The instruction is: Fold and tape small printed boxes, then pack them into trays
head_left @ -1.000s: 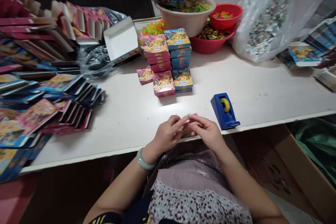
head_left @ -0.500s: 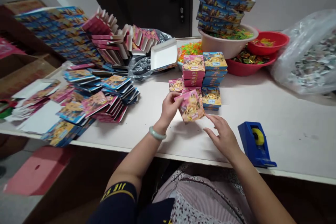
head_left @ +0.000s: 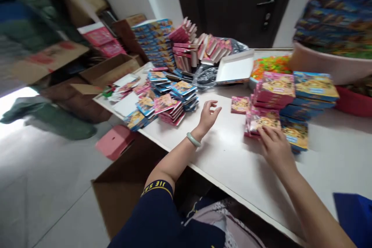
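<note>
My left hand (head_left: 209, 115) is empty above the white table, its fingers apart and slightly curled. It hovers between the loose boxes on the left and the neat stacks on the right. With its fingers over the front edge of a small pink printed box (head_left: 255, 120), my right hand (head_left: 276, 147) holds that box on top of a low pink stack; the thumb is hidden. Behind it rises a taller pink stack (head_left: 276, 89). Blue box stacks (head_left: 315, 85) stand beside it. A single pink box (head_left: 240, 104) lies just to the left.
Piles of pink boxes (head_left: 167, 104) and blue boxes (head_left: 183, 88) spread over the table's left part. An upturned white-lined tray (head_left: 235, 66) lies near a tub of orange and green pieces (head_left: 271, 66). A blue tape dispenser (head_left: 353, 217) is at lower right, partly out of view.
The view has swung left. The pink box has gone from between my hands onto the low pink stack, under my right hand. My left hand has let go and moved left.
</note>
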`<action>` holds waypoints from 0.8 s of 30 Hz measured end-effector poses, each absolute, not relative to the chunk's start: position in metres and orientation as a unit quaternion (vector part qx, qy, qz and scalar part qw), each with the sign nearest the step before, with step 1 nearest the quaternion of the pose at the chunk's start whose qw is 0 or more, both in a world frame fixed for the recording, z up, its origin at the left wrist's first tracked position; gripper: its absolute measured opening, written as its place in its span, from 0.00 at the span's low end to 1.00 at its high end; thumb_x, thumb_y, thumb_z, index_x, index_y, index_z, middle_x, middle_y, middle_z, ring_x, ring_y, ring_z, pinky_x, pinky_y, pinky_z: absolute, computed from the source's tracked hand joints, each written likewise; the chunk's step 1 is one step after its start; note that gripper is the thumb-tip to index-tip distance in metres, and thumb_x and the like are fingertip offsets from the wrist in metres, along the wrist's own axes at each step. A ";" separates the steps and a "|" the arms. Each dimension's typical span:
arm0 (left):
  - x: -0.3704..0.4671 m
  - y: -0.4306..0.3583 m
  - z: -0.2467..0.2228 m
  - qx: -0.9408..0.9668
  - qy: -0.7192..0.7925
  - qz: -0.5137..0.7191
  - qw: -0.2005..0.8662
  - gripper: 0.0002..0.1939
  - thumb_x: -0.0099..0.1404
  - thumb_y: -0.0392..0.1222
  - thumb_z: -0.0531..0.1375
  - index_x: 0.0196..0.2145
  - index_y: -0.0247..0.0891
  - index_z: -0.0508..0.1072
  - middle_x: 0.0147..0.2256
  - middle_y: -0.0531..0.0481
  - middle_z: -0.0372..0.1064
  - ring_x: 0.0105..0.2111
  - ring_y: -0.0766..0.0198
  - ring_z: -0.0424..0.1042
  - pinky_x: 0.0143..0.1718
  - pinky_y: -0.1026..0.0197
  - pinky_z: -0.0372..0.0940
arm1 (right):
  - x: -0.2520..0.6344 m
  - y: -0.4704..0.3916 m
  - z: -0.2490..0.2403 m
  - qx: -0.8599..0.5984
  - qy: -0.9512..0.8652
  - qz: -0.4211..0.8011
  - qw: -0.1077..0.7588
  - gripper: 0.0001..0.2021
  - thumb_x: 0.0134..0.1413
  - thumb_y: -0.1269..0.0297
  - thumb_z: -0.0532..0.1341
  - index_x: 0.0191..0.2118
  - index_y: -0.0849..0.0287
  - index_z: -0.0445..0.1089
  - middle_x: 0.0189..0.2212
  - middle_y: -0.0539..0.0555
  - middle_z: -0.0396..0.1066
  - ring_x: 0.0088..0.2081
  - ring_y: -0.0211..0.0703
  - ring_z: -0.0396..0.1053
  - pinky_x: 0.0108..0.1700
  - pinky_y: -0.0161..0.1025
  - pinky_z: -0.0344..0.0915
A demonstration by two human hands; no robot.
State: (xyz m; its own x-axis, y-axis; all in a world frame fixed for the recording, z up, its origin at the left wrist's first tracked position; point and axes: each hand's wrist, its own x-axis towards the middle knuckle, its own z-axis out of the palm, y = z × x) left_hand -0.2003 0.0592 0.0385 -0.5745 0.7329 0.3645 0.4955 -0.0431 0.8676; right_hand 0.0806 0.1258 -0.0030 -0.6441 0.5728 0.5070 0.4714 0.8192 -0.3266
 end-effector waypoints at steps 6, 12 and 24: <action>-0.312 0.017 0.078 0.463 0.818 0.310 -0.145 0.14 0.57 0.34 0.64 0.43 0.36 0.70 0.49 0.37 0.68 0.54 0.46 0.62 0.58 0.44 0.54 | 0.083 0.102 0.001 -0.238 -0.884 0.112 0.387 0.19 0.64 0.64 0.54 0.59 0.54 0.66 0.56 0.62 0.68 0.59 0.61 0.62 0.58 0.62 0.61; -0.332 0.018 0.102 0.469 0.815 0.302 -0.159 0.07 0.65 0.33 0.54 0.30 0.37 0.70 0.37 0.41 0.71 0.44 0.53 0.68 0.50 0.50 0.60 | 0.087 0.054 -0.004 -0.172 -0.887 0.235 0.359 0.14 0.65 0.63 0.55 0.54 0.47 0.68 0.50 0.57 0.72 0.52 0.54 0.70 0.50 0.56 0.69; -0.064 -0.021 0.025 0.532 0.555 0.593 0.240 0.12 0.70 0.48 0.53 0.43 0.40 0.71 0.37 0.47 0.72 0.37 0.63 0.72 0.38 0.61 0.68 | 0.118 0.015 0.003 -0.446 -0.662 0.379 0.467 0.18 0.59 0.55 0.61 0.52 0.54 0.64 0.44 0.58 0.72 0.38 0.46 0.74 0.29 0.39 0.72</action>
